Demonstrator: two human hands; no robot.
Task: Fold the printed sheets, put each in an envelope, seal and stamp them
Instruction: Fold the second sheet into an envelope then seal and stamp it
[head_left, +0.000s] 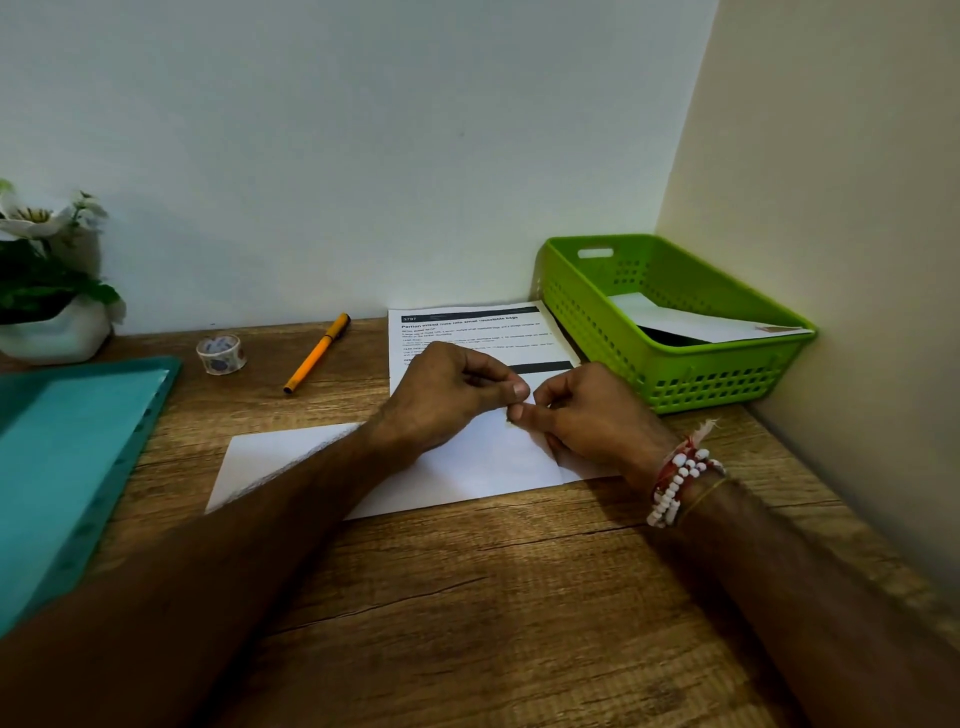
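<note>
A white envelope (483, 473) lies flat on the wooden desk (519, 597) in front of me. My left hand (447, 397) and my right hand (589, 418) meet just above its right half, fingers curled. Their thumbs and forefingers pinch a tiny piece (511, 415) between them, too small to identify; it looks like a stamp. My left forearm hides part of the envelope. Behind the hands a printed sheet (467, 332) lies flat against the wall, its lower part hidden by my hands.
A green basket (587, 312) at the back right holds white envelopes. An orange pen (317, 353) and a patterned tape roll (222, 353) lie at the back. A teal tray (78, 441) is on the left, with a potted plant (47, 291) behind it.
</note>
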